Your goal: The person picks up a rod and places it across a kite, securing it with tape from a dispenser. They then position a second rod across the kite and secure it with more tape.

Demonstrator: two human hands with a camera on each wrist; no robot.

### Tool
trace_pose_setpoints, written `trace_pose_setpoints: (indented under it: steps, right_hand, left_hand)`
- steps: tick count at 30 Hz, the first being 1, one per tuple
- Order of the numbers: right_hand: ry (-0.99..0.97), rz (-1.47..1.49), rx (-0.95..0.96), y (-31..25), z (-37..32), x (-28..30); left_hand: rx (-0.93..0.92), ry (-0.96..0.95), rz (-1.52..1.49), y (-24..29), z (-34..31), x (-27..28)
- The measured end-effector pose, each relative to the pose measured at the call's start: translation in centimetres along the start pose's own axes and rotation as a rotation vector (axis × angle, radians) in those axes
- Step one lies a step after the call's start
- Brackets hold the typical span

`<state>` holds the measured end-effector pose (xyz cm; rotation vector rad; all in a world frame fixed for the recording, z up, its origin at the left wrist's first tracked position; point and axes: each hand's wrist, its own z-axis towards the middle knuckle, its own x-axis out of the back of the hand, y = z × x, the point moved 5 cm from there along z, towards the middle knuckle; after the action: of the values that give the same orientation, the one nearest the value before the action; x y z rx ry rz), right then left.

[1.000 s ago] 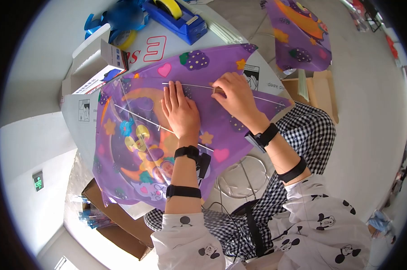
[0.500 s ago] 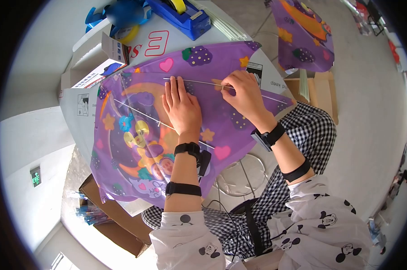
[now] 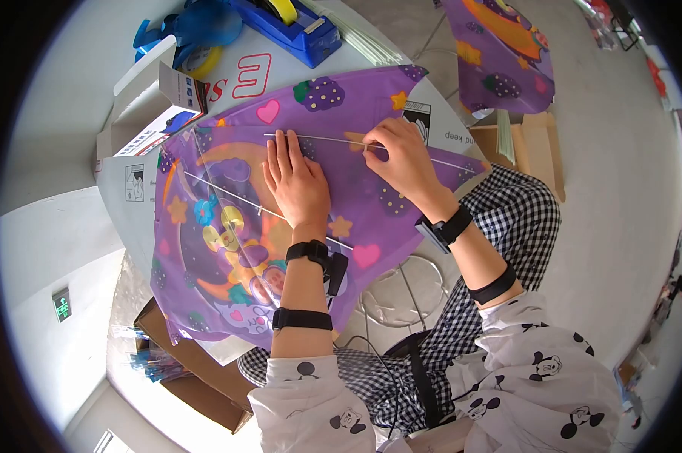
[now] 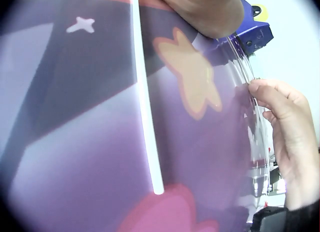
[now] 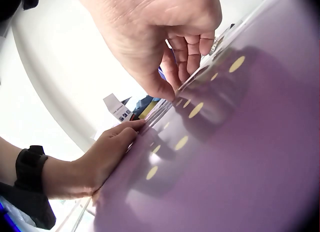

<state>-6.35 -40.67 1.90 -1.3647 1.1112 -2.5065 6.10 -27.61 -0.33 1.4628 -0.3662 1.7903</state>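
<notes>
From the left, we find the purple kite sail (image 3: 360,192) spread over the printed tabletop (image 3: 231,87), its near side overhanging the lap. We judge it feather-light, limp and rather slippery: the sheen suggests thin film or fabric that would crease easily, so we would take it by an edge or hold it down flat.

Across its left half slants the lower white rod (image 3: 231,195), with a small clip on it and its middle hidden under the wrist. It looks straight, slim and fairly stiff; we would handle it lengthwise and avoid bending it sharply, since so thin a stick might snap.

Next comes the left hand (image 3: 299,185), palm down and fingers straight, lying close together and pointing away from the body. It rests flat on the sail, the fingertips crossing the upper white rod (image 3: 326,139) near its left end. The forearm runs nearly straight up from the lap.

Farther right, the right hand (image 3: 405,155) arches over the sail, wrist raised, its forearm slanting in from the right. Thumb and forefinger pinch the upper rod around its middle, a sensible hold, we think; whether sail material is caught between them we cannot tell. The rod's right end lies near the sail's right corner.
</notes>
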Motion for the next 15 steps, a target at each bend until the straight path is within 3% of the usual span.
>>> trace_pose_setpoints:
  steps: [15]
  right_hand:
    - [-0.040,-0.042,-0.064,-0.5,-2.2,3.4]
  left_hand:
    - [0.011,-0.004,-0.017,-0.1,0.0,-0.1]
